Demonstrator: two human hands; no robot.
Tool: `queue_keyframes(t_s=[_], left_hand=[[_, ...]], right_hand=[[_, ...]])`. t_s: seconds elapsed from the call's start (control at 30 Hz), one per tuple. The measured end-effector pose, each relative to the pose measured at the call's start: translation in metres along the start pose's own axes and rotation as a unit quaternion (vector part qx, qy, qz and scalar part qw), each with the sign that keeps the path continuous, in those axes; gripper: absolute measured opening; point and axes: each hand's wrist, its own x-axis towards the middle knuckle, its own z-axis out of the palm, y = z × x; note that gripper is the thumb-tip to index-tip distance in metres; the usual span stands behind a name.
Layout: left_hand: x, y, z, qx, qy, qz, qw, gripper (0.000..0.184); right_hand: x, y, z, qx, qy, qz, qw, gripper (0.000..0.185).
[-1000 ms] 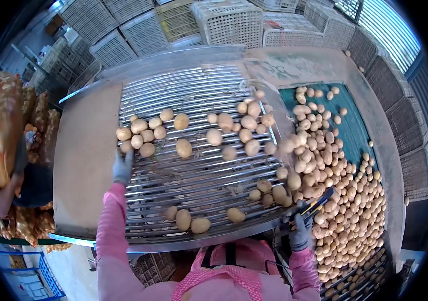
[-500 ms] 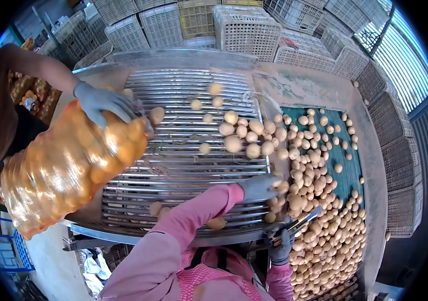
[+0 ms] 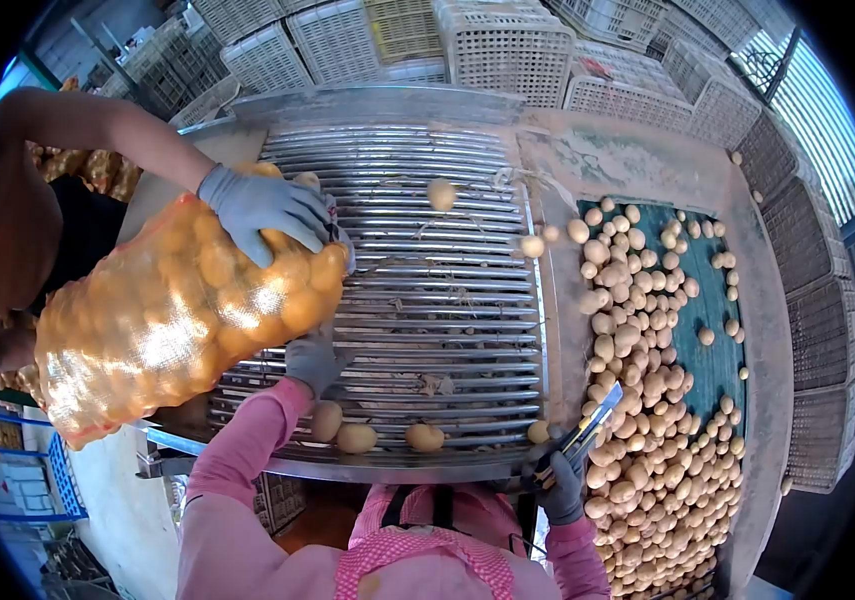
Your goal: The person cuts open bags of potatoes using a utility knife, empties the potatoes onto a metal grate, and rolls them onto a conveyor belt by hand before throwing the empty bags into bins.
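My left hand [image 3: 313,364], in a grey glove, is at the lower edge of a full orange mesh sack [image 3: 182,315] of potatoes. It seems closed on the mesh, with the fingers partly hidden. My right hand [image 3: 560,488], in a dark grey glove, grips a utility knife [image 3: 592,428], its blade pointing up and right above the potatoes. Across the sack's top, near its end, lies a co-worker's gloved hand [image 3: 265,212]. Under the sack's end is a rack of metal rollers [image 3: 427,330], with a few potatoes [image 3: 355,438] along the near edge.
Many potatoes [image 3: 637,400] lie on a green-floored chute [image 3: 692,345] to the right. Stacked plastic crates [image 3: 507,60] line the back, and more crates [image 3: 817,390] stand at the right. A metal rail [image 3: 397,468] runs along the rack's near side.
My left hand has moved left from the potatoes at the rack's right side to the sack. Most potatoes on the rollers have gone to the right. The sack has shifted right.
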Motion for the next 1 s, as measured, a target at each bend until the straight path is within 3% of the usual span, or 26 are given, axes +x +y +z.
queue_keyframes(t_s=[0.07, 0.1, 0.17, 0.2, 0.27, 0.33, 0.4, 0.43, 0.5, 0.57, 0.63, 0.67, 0.7, 0.73, 0.77, 0.8, 0.83, 0.87, 0.9, 0.93, 1.0], left_hand=[[0.009, 0.001, 0.012, 0.053, 0.120, 0.057, 0.990, 0.073], [0.018, -0.003, 0.017, 0.050, 0.119, 0.056, 0.990, 0.073], [0.031, -0.015, 0.024, -0.087, 0.164, 0.093, 0.978, 0.034], [0.034, -0.017, 0.025, -0.088, 0.165, 0.090, 0.978, 0.034], [0.034, -0.022, 0.023, -0.158, 0.246, 0.145, 0.945, 0.012], [0.047, -0.037, 0.036, -0.188, 0.203, 0.109, 0.955, 0.009], [0.031, -0.026, 0.012, -0.283, 0.123, 0.208, 0.928, 0.019], [0.015, -0.018, -0.002, -0.311, 0.036, 0.253, 0.916, 0.017], [-0.018, -0.006, -0.011, -0.336, 0.028, 0.383, 0.860, 0.020], [-0.083, 0.002, -0.046, -0.413, -0.008, 0.421, 0.807, 0.012], [-0.148, -0.012, -0.078, -0.438, 0.029, 0.429, 0.789, 0.010], [-0.173, -0.027, -0.080, -0.462, 0.076, 0.442, 0.765, 0.006], [-0.200, -0.052, -0.070, -0.478, 0.083, 0.411, 0.772, 0.007], [-0.221, -0.068, -0.052, -0.605, 0.083, 0.394, 0.687, 0.014], [-0.249, -0.083, -0.034, -0.657, 0.112, 0.305, 0.680, 0.018], [-0.288, -0.092, -0.017, -0.700, 0.143, 0.213, 0.667, 0.021], [-0.306, -0.110, 0.013, -0.705, 0.161, 0.195, 0.663, 0.021], [-0.318, -0.125, 0.058, -0.737, 0.208, 0.098, 0.635, 0.023], [-0.324, -0.135, 0.101, -0.763, 0.250, 0.001, 0.597, 0.026], [-0.332, -0.139, 0.134, -0.767, 0.260, -0.019, 0.586, 0.026], [-0.342, -0.139, 0.218, -0.513, 0.283, -0.168, 0.793, 0.028]], right_hand=[[0.005, -0.003, -0.007, -0.010, -0.016, 0.012, 1.000, 0.047], [0.008, -0.005, -0.011, -0.020, -0.033, 0.026, 0.999, 0.051], [0.013, -0.006, -0.014, 0.007, -0.033, 0.027, 0.999, 0.051], [0.016, -0.006, -0.011, 0.037, -0.033, 0.026, 0.998, 0.050], [0.019, -0.007, -0.011, 0.056, -0.035, 0.030, 0.997, 0.051], [0.026, -0.003, -0.018, 0.014, -0.047, 0.005, 0.999, 0.048], [0.029, -0.006, -0.017, -0.012, -0.057, 0.006, 0.998, 0.050], [0.030, -0.009, -0.015, -0.042, -0.058, 0.008, 0.997, 0.051], [0.032, -0.008, -0.012, -0.060, -0.084, 0.003, 0.995, 0.050], [0.029, -0.010, 0.001, -0.082, -0.115, 0.009, 0.990, 0.049], [0.030, -0.014, 0.028, -0.035, -0.149, 0.020, 0.988, 0.031], [0.033, -0.011, 0.035, -0.045, -0.168, 0.030, 0.984, 0.031], [0.037, -0.007, 0.044, -0.048, -0.190, 0.028, 0.980, 0.025], [0.042, -0.001, 0.055, -0.050, -0.215, 0.026, 0.975, 0.020], [0.044, 0.008, 0.066, -0.079, -0.170, 0.014, 0.982, 0.018], [0.046, 0.010, 0.068, -0.083, -0.197, 0.029, 0.976, 0.018], [0.056, 0.016, 0.073, -0.145, -0.237, 0.024, 0.960, 0.019], [0.060, 0.024, 0.080, -0.203, -0.276, 0.017, 0.939, 0.020], [0.053, 0.023, 0.099, -0.185, -0.252, 0.041, 0.949, 0.024], [0.050, 0.026, 0.117, -0.195, -0.270, 0.000, 0.943, 0.030], [0.072, 0.043, 0.110, -0.309, -0.319, -0.062, 0.894, 0.032]])
